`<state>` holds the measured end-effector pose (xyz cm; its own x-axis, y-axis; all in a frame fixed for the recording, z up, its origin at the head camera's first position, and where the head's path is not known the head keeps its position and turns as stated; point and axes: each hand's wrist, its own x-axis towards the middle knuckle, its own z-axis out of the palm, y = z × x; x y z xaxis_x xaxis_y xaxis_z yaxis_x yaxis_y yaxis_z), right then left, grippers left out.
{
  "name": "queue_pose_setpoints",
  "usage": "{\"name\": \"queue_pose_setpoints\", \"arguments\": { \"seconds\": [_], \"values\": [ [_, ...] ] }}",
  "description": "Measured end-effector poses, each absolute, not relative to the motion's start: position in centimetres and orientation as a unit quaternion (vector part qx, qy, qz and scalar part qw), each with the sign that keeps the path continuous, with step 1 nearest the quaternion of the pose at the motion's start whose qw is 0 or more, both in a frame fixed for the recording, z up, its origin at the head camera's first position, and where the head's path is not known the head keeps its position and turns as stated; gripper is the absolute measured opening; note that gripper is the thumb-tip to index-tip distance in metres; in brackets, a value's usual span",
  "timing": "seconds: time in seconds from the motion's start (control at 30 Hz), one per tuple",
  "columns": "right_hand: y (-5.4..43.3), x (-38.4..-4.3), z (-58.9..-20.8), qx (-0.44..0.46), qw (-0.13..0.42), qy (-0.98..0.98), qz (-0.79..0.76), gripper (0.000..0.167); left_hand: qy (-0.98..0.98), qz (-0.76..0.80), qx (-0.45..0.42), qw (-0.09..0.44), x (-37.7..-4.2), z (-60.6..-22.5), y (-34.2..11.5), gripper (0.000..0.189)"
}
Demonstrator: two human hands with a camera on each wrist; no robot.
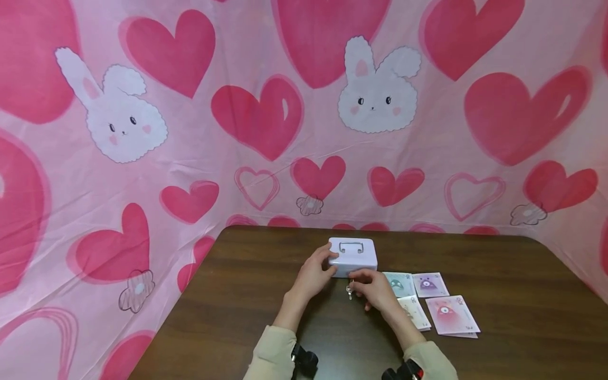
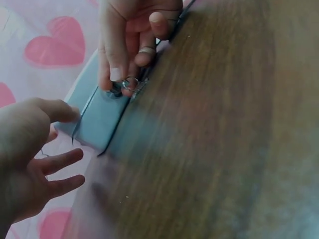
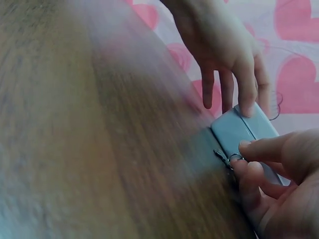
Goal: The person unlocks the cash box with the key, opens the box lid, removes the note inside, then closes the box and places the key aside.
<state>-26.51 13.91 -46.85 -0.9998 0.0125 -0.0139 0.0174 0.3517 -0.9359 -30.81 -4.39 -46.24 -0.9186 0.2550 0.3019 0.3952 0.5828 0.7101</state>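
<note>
A small white cash box (image 1: 352,258) with a metal handle on its lid stands on the table. My left hand (image 1: 314,274) holds the box at its left front corner, thumb on the front and a finger on top. In the left wrist view, some fingers of that hand (image 2: 30,154) are spread off the box. At the lock on the box's front, my right hand (image 1: 375,289) pinches a key, mostly hidden by the fingers. From it hangs a ring (image 2: 130,83) with another small key (image 3: 222,158).
Right of the box lie several cards with cartoon monsters: a green one (image 1: 398,284), a purple one (image 1: 429,285), a yellow one (image 1: 414,312) and a pink one (image 1: 451,315). The brown wooden table (image 1: 228,311) meets a pink heart-patterned cloth (image 1: 266,47) behind.
</note>
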Motion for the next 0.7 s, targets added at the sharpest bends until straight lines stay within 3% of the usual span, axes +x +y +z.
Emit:
{"name": "queue_pose_setpoints", "arguments": {
  "seconds": [0.7],
  "values": [
    [13.95, -26.48, -47.09, 0.022, 0.009, 0.819, -0.573, 0.021, -0.904, -0.336, -0.236, 0.119, -30.47, -45.56, -4.55, 0.031]
  ]
}}
